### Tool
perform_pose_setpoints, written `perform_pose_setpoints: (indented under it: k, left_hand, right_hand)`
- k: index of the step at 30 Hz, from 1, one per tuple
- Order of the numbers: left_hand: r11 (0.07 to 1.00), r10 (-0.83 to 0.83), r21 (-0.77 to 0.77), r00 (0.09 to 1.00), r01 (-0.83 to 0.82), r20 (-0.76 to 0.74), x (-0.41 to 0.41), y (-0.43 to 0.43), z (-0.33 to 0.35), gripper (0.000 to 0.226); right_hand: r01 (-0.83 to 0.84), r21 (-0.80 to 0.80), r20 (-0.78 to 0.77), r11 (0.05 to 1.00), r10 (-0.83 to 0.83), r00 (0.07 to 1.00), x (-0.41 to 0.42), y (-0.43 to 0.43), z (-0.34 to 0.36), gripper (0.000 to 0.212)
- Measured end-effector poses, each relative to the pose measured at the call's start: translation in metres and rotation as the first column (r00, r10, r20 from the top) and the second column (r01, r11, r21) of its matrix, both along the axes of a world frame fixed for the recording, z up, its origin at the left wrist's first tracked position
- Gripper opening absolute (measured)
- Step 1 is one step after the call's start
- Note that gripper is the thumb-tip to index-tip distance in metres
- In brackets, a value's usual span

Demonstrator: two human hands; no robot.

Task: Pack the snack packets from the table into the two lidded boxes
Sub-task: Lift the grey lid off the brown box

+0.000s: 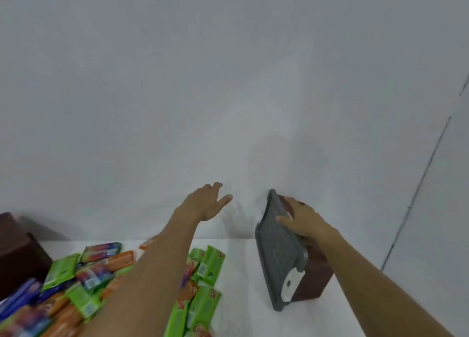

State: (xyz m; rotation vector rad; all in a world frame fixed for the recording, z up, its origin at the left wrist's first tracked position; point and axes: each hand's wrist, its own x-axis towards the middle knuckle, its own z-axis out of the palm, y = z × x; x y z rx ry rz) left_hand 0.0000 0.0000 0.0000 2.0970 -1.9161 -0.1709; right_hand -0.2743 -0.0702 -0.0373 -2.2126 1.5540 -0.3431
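The right hand [302,225] has its fingers clamped on the tipped box [317,275] and its grey lid [279,255], beside the snack packets [101,273] heaped on the bench [243,273], while the left hand [205,204], fingers apart, holds nothing, so the one-handed box could slip and topple.

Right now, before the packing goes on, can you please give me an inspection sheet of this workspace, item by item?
Surface: white table.
Job's things: snack packets heaped at left, green, orange and blue; dark box at the left edge; second dark box at right, grey lid standing tilted at its left side.
Clutter: nothing seen.
Hands: left hand open, holds nothing; right hand grips the grey lid's top.
Cables: nothing seen.
Surroundings: white wall; thin dark line at right.
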Motion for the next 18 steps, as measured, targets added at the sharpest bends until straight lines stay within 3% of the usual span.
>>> perform_pose_setpoints:
  k: [8, 11, 15, 18]
  left_hand:
    - [0.984, -0.037, 0.167, 0.993, 0.055, -0.112, -0.041, -0.013, -0.084, 0.069]
    - [0.971, -0.050, 0.216, 0.968, 0.105, -0.246, -0.056, -0.018, -0.113, 0.072]
    - [0.967, -0.019, 0.224, 0.915, 0.118, -0.403, -0.074, -0.024, -0.138, 0.075]
    - [0.983, 0.019, 0.156, 0.792, 0.097, -0.611, -0.081, -0.026, -0.139, 0.074]
  right_hand:
    - [-0.084, -0.001, -0.072, 0.996, 0.084, 0.994, -0.020, -0.006, -0.022, 0.076]
    - [-0.015, -0.062, 0.033, 0.998, 0.017, 0.999, -0.039, -0.008, -0.026, 0.067]
    - [0.085, -0.028, 0.192, 0.996, -0.078, 0.978, -0.064, -0.010, -0.031, 0.058]
    - [0.150, -0.032, 0.363, 0.988, -0.128, 0.923, -0.071, -0.001, -0.038, 0.055]
